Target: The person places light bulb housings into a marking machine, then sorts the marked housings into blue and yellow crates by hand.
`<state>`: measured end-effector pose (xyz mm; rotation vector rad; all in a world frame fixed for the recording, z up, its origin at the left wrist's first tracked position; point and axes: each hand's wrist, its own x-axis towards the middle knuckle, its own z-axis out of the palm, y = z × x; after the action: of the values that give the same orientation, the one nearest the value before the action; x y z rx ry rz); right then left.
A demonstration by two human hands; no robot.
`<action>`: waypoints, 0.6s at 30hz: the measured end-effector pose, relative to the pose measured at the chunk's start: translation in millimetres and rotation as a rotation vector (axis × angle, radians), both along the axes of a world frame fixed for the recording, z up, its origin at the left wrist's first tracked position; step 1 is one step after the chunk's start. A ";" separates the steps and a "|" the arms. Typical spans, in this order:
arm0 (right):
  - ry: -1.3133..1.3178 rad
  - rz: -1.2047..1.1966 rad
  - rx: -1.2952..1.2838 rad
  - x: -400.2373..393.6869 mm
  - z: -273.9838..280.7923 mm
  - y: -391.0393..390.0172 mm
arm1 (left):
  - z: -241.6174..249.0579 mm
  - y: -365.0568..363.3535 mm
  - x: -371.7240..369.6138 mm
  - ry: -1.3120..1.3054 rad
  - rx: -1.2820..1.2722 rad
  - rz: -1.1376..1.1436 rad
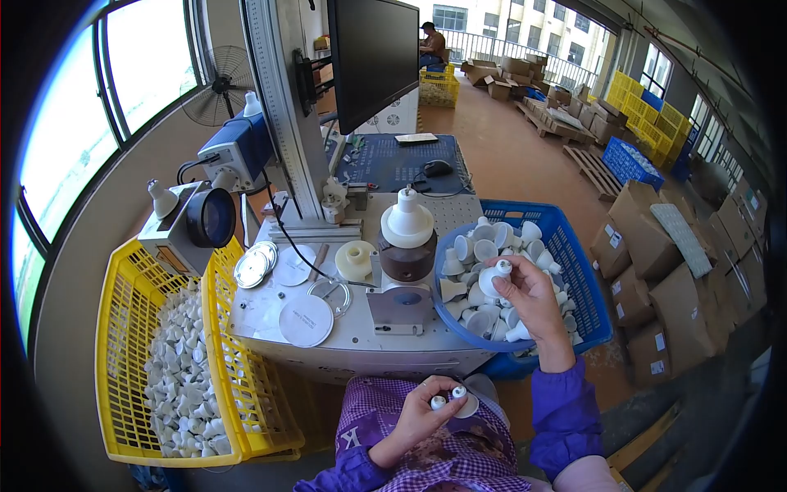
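Note:
My right hand (531,307) grips a white spotlight bulb housing (492,281) between thumb and fingers, above the round blue basin (447,316) of similar housings. Low over my lap, my left hand (422,418) is closed around two more bulb housings (459,394), their capped ends pointing up. On the machine table (361,348) a white bulb housing (407,209) stands upright on a dark round holder (407,261), apart from both hands. The lower parts of the housings in my left hand are partly hidden by the fingers.
A yellow crate (123,385) full of housings stands at the left. The blue crate (592,283) surrounds the basin at the right. Metal discs (307,320) lie on the table. A laser head (184,225), monitor (373,61) and column (283,107) rise behind. Farther back sits another person (432,45).

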<state>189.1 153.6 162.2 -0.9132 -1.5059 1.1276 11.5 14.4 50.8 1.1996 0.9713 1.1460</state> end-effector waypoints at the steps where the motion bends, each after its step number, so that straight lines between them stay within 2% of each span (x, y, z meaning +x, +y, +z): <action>1: 0.001 0.010 -0.001 -0.3 -1.0 0.4 | 0.3 0.1 0.0 0.001 0.008 -0.002; 9: 0.060 0.009 -0.061 -4.5 -4.0 -1.5 | 19.2 3.7 -4.4 0.006 0.034 0.045; 11: 0.073 0.004 -0.066 -4.6 -4.0 -0.7 | 31.6 9.3 -9.1 0.071 0.204 0.152; 14: 0.100 0.007 -0.066 -6.0 -4.5 -0.2 | 70.2 25.9 -24.7 0.117 0.236 0.237; 18: 0.131 -0.017 -0.066 -10.4 9.8 -0.2 | 136.3 64.7 -46.3 0.245 0.530 0.441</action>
<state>178.6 153.3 172.0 -0.8779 -1.3587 1.2076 -34.7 79.1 187.1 1.6236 1.1971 1.7065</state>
